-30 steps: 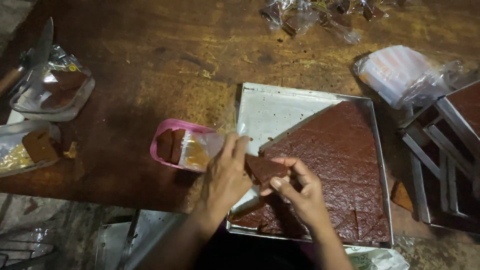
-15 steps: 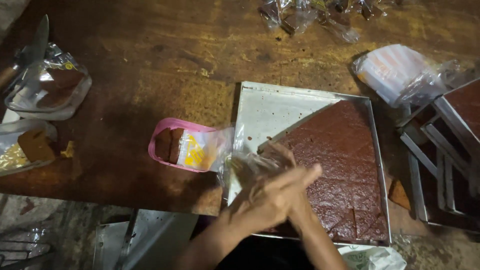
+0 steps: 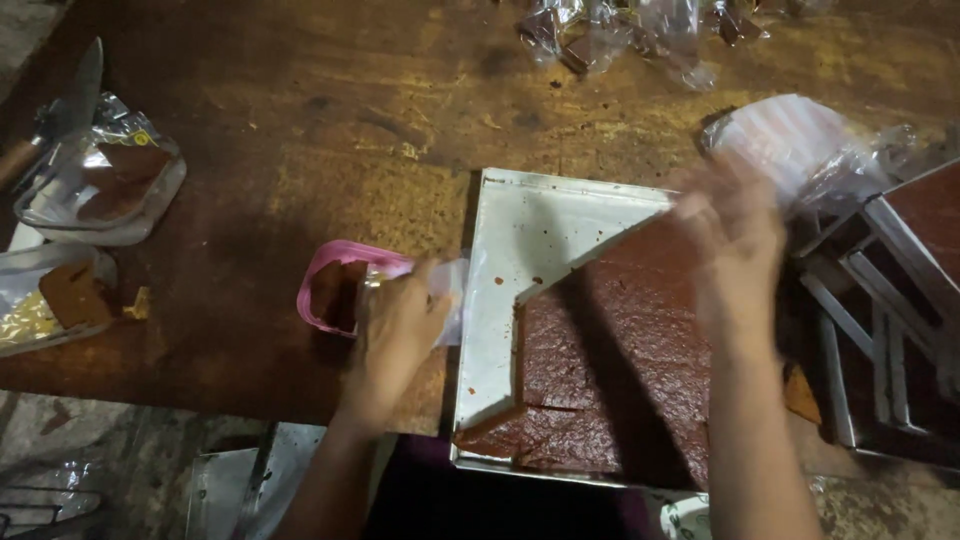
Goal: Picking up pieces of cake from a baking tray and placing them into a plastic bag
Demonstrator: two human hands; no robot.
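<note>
1. While my left hand rests at the left edge of the tray, its fingers are curled down over a clear plastic bag with a pink rim, pressing and gripping it against the table.
2. From what I see, the bag lies just left of the tray, touching its edge, and dark brown pieces show through the pink end of it.
3. Over on the other side, my right hand is raised above the far right corner of the tray, blurred, fingers spread; I cannot tell whether it holds anything.
4. Below it, the metal tray sits at the near edge of the table, and its upper left part is bare metal with a few crumbs.
5. Filling the rest of the tray is a flat reddish-brown cake, cut away along a diagonal line, with score lines visible near the front edge.
6. Just beyond my right hand lies a stack of white paper liners in clear wrapping, near the tray's far right corner.
7. At the right edge stands a metal rack with another brown slab in a tray on top.
8. Far across the wooden table lie small wrapped brown pieces, well apart from my hands.
9. Off to the left sit two clear containers with brown pieces inside, and a knife lies across the far one.
</note>
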